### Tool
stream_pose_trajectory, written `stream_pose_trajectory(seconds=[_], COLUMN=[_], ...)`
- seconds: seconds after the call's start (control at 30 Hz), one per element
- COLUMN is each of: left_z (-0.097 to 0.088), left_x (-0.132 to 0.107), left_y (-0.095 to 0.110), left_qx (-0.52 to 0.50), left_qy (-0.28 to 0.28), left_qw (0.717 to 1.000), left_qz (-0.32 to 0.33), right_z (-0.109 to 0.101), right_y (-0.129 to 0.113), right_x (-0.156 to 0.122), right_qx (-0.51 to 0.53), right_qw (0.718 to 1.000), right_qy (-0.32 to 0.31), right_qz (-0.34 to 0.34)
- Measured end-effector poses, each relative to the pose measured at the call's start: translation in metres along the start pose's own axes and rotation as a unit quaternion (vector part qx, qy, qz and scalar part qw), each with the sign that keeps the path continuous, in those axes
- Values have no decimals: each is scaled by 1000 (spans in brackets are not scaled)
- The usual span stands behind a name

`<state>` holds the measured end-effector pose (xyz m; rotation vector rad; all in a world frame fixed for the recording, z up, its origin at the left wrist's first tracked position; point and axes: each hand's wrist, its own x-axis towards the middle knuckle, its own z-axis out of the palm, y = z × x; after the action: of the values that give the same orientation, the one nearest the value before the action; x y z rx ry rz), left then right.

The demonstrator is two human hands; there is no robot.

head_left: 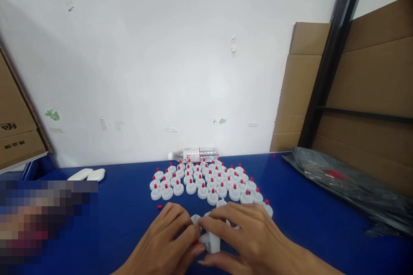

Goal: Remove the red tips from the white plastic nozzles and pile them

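Note:
My right hand (250,232) is closed around a white nozzle cap (214,242), tilted on its side with its spout toward the left. My left hand (166,238) pinches a small red tip (195,242) at the end of that spout; the fingers mostly cover it. Just beyond the hands lie white caps, one (195,218) by my left fingertips and another (221,203) whose spout bears no red. Farther back, many white caps with red tips (202,190) stand upright in loose rows. A loose red tip (159,207) lies left of them.
A clear plastic bottle (209,154) lies against the wall behind the caps. Two white rounded objects (96,175) rest at the back left of the blue table (125,193). On the right are a grey plastic bag (348,184) and cardboard (298,90) by a dark metal post.

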<state>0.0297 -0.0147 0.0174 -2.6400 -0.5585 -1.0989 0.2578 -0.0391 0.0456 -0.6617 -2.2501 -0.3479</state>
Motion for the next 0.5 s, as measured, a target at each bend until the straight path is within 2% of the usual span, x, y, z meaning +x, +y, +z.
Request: stream_pose_trajectory(seconds=[0.2, 0.33, 0.43, 0.5], left_z=[-1, -6, -11, -17], left_x=[4, 9, 8, 6], left_y=[1, 7, 7, 3], left_qx=[0, -35, -72, -100], left_qy=[15, -22, 1, 13], left_qw=[1000, 999, 997, 991], left_qz=[18, -25, -42, -90], right_z=[-3, -2, -2, -4], right_y=[1, 3, 8, 15], right_x=[6, 6, 2, -1], right_qx=[2, -1, -18, -31], right_qw=[998, 998, 998, 997], right_qy=[14, 9, 26, 55], right_qz=[-53, -62, -60, -41])
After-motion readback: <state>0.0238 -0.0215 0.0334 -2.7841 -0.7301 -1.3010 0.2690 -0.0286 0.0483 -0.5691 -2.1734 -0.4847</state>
